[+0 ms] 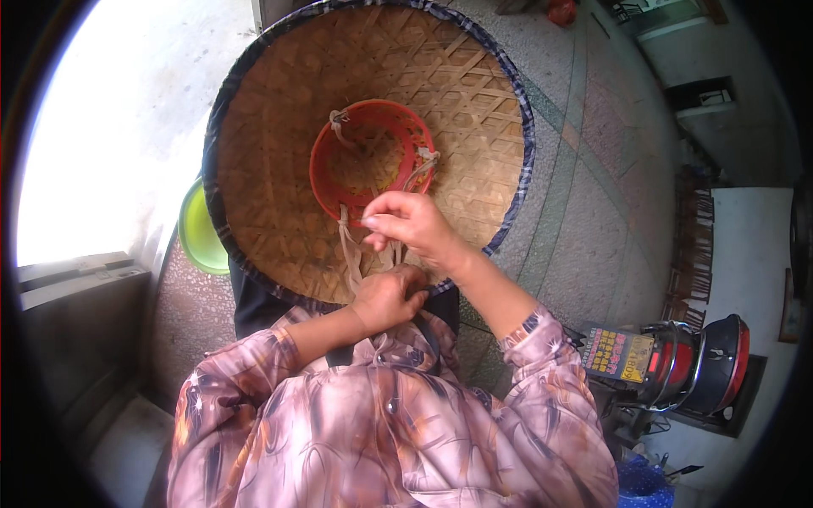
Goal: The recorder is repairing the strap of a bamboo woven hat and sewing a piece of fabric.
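A wide, round woven bamboo hat (pixel 271 127) lies inner side up over my lap, its rim bound in dark blue checked cloth. At its centre sits a red plastic ring (pixel 318 173) with slotted walls. Beige cloth strips (pixel 349 258) are knotted to the ring at several spots and run toward me. My left hand (pixel 389 298) is curled at the near rim, closed on the lower ends of the strips. Above it my right hand (pixel 411 227) is held over the ring's near edge, thumb and forefinger pinched. Whatever lies between those fingertips is too small to make out.
A bright green basin (pixel 203 229) stands on the floor left of the hat. To the right are a red and black rounded appliance (pixel 716 364) and a printed yellow and grey box (pixel 618 354). A red bag (pixel 561 12) lies far off on the speckled floor.
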`<state>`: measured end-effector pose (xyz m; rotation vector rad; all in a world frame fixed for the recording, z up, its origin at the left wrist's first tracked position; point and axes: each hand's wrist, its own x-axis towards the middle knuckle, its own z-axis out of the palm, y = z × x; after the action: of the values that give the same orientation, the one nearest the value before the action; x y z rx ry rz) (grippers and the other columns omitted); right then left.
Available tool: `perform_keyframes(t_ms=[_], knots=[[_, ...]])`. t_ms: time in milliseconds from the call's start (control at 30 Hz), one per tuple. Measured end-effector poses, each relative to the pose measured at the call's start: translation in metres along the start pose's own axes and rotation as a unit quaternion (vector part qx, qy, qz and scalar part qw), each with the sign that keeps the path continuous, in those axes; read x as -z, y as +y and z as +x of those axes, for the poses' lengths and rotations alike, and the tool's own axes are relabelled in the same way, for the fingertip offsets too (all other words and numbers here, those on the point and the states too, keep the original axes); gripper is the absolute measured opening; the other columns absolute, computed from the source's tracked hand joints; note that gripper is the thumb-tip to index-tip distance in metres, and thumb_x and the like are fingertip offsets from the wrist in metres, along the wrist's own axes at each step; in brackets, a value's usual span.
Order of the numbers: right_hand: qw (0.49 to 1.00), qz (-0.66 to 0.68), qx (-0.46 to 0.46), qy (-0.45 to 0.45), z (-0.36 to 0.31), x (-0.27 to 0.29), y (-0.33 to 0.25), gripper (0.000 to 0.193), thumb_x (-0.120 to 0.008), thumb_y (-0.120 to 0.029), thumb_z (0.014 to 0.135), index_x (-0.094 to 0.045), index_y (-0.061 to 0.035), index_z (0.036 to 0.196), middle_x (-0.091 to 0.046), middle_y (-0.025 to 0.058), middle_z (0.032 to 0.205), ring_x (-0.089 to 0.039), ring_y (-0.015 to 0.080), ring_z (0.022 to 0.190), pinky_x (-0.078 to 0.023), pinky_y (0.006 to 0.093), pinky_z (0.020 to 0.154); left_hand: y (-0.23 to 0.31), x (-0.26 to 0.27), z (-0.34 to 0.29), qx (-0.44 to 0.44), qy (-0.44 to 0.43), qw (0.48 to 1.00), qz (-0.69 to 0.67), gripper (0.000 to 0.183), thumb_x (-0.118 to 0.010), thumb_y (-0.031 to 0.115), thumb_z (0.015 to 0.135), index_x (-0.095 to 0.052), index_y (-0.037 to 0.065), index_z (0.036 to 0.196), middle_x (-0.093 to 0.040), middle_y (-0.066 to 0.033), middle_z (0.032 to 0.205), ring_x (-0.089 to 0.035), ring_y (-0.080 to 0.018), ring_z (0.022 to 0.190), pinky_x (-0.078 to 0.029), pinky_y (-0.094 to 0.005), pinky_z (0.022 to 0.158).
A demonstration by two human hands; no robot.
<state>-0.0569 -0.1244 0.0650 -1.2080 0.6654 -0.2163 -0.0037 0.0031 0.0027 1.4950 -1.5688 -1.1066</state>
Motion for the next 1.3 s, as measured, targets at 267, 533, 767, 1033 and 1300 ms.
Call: perform_keyframes(t_ms=[267,533,767,1033,1300], knots=[[0.967,-0.189,-0.071,0.152,-0.119,0.041,0.013,0.01,-0.058,-0.004,0.085,-0.061,0.0024,0.092,-0.066,0.0086,0.084,-0.064,0.0151,0.074,-0.051,0.0269,0.068,0.005,-0.006,0.0,-0.027,0.001,0.999,0.047,0.021,-0.065,0.023,0.079,-0.06,0.011,0.095,-0.062,-0.0087,0.087,-0.063,-0.0298,0.078,-0.05,-0.0397,0.067],[0.857,-0.443,0.019,0.262,-0.148,0.019,0.05,0.006,-0.059,-0.008,0.082,-0.062,-0.0048,0.086,-0.06,0.0137,0.078,-0.06,0.0338,0.076,-0.049,0.04,0.066,0.0,-0.017,0.006,-0.036,0.032,0.999,0.019,0.014,-0.065,0.018,0.079,-0.063,0.01,0.09,-0.063,-0.009,0.086,-0.063,-0.03,0.079,-0.05,-0.0387,0.066],[0.845,-0.449,0.05,0.286,-0.153,0.01,0.064,0.007,-0.057,-0.008,0.084,-0.06,-0.0045,0.088,-0.06,0.0154,0.08,-0.059,0.0349,0.075,-0.049,0.0401,0.066,-0.001,-0.017,0.008,-0.033,0.048,0.998,-0.005,0.01,-0.066,0.017,0.076,-0.066,0.009,0.084,-0.062,-0.0077,0.083,-0.063,-0.0281,0.076,-0.049,-0.0364,0.065],[0.842,-0.451,0.063,0.291,-0.152,0.006,0.072,0.005,-0.056,-0.003,0.082,-0.059,-0.0024,0.086,-0.058,0.016,0.079,-0.058,0.0358,0.074,-0.049,0.0409,0.066,0.0,-0.015,0.008,-0.016,0.035,0.999,-0.004,0.01,-0.066,0.016,0.077,-0.067,0.009,0.084,-0.062,-0.008,0.081,-0.063,-0.0277,0.077,-0.049,-0.0365,0.066],[0.832,-0.461,0.076,0.3,-0.148,0.01,0.078,0.007,-0.06,-0.001,0.078,-0.061,-0.0014,0.084,-0.06,0.0153,0.077,-0.061,0.0329,0.071,-0.049,0.0375,0.063,-0.002,-0.015,0.009,-0.016,0.025,1.0,-0.003,0.012,-0.065,0.017,0.078,-0.066,0.007,0.084,-0.063,-0.0092,0.082,-0.063,-0.0294,0.08,-0.049,-0.0379,0.068]])
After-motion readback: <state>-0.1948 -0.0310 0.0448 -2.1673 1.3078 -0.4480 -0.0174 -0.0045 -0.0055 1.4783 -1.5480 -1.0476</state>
